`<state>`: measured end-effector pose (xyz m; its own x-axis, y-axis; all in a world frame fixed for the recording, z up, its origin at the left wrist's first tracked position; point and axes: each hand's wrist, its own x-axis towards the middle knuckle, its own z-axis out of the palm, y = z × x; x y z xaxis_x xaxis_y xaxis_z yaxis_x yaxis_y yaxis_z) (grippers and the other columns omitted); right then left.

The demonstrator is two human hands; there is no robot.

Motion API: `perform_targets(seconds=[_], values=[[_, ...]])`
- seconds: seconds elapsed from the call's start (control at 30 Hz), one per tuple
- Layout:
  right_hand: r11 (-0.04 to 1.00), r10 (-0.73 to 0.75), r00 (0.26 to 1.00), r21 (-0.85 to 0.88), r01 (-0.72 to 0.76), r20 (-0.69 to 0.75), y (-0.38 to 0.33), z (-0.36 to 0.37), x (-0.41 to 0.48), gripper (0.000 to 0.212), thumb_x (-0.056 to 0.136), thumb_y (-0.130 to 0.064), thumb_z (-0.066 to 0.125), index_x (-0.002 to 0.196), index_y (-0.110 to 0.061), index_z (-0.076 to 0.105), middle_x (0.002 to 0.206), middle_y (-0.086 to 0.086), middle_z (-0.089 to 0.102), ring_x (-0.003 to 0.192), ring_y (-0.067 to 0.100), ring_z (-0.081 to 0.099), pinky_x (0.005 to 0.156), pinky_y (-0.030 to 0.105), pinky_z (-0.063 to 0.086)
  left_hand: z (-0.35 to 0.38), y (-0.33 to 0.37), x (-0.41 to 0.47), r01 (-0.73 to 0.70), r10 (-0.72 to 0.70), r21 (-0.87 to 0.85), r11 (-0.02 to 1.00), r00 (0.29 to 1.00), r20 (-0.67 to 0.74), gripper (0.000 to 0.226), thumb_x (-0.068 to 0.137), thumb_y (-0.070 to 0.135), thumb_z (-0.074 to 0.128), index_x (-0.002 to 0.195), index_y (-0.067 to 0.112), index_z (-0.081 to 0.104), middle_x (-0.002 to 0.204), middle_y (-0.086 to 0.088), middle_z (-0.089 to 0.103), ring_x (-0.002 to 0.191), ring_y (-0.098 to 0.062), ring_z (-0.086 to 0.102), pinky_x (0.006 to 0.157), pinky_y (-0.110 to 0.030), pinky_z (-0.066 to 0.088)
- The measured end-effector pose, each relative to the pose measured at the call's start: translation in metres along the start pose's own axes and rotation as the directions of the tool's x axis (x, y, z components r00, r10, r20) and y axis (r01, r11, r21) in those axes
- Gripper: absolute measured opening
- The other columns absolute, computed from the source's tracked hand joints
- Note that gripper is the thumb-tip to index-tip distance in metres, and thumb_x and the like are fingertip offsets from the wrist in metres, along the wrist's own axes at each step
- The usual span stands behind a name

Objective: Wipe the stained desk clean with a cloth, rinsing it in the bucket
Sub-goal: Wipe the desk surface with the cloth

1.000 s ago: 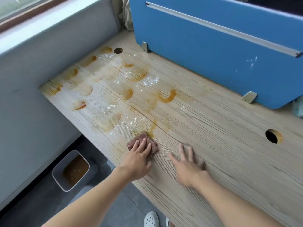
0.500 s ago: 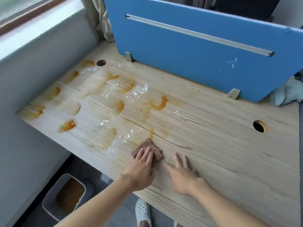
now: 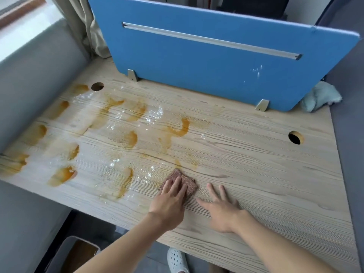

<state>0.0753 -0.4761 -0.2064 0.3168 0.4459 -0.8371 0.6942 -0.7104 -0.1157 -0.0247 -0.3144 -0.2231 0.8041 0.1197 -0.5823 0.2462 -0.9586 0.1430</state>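
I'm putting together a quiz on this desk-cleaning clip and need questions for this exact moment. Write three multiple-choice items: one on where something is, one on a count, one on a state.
1. Where is the bucket relative to the desk?
A. on top of it
B. on the floor below its near left edge
C. on the floor behind its far edge

2. How many round cable holes show in the desktop?
A. one
B. two
C. four

3. What is the left hand doing?
A. pressing flat on the brown cloth
B. wringing the cloth over the bucket
C. resting bare on the wood

Answers:
1 B: it shows under the desk edge at lower left.
2 B: one hole at far left, one at right.
3 A: its straight fingers lie on the cloth, while the right hand rests bare beside it.
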Motion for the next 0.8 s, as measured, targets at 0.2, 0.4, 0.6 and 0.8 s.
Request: perform_targets(seconds=[0.2, 0.4, 0.6, 0.8], values=[[1.0, -0.008, 1.0, 0.021, 0.008, 0.011, 0.0, -0.004, -0.005, 0.098, 0.083, 0.005, 0.036, 0.155, -0.049, -0.002, 0.158, 0.002, -0.038, 0.146, 0.042, -0.03, 0.115, 0.073, 0.004, -0.008, 0.013, 0.009, 0.046, -0.047, -0.049, 0.998, 0.999, -0.023, 0.064, 0.104, 0.038, 0.019, 0.16, 0.016, -0.005, 0.164, -0.005, -0.02, 0.151, -0.034, -0.015, 0.125, -0.046, 0.004], [0.997, 0.041, 0.992, 0.069, -0.032, -0.123, 0.016, -0.015, -0.003, 0.1, 0.081, 0.01, 0.037, 0.158, -0.043, -0.002, 0.163, 0.001, -0.03, 0.151, 0.036, -0.021, 0.119, 0.066, 0.005, -0.002, -0.002, 0.014, -0.023, 0.02, -0.06, 0.998, 0.999, -0.045, 0.059, 0.105, 0.034, 0.019, 0.16, 0.028, -0.004, 0.165, 0.001, -0.018, 0.152, -0.023, -0.017, 0.126, -0.042, 0.003], [0.992, 0.067, 0.996, 0.108, -0.061, -0.056, 0.022, -0.016, 0.004, 0.1, 0.082, 0.008, 0.036, 0.157, -0.044, -0.005, 0.159, -0.004, -0.037, 0.147, 0.038, -0.029, 0.113, 0.073, 0.008, -0.004, 0.019, 0.018, 0.011, -0.015, -0.098, 0.995, 0.999, -0.04, 0.063, 0.104, 0.034, 0.02, 0.16, 0.018, -0.004, 0.165, -0.005, -0.019, 0.15, -0.031, -0.02, 0.126, -0.043, 0.001], [0.993, 0.059, 0.997, 0.104, -0.053, -0.055, 0.024, -0.018, 0.005, 0.099, 0.083, 0.006, 0.038, 0.156, -0.048, -0.004, 0.16, -0.004, -0.036, 0.148, 0.038, -0.029, 0.114, 0.073, 0.01, -0.01, 0.015, 0.023, 0.01, -0.012, -0.074, 0.997, 0.999, -0.03, 0.061, 0.105, 0.033, 0.02, 0.159, 0.022, -0.006, 0.164, -0.003, -0.021, 0.15, -0.027, -0.02, 0.125, -0.042, 0.001]])
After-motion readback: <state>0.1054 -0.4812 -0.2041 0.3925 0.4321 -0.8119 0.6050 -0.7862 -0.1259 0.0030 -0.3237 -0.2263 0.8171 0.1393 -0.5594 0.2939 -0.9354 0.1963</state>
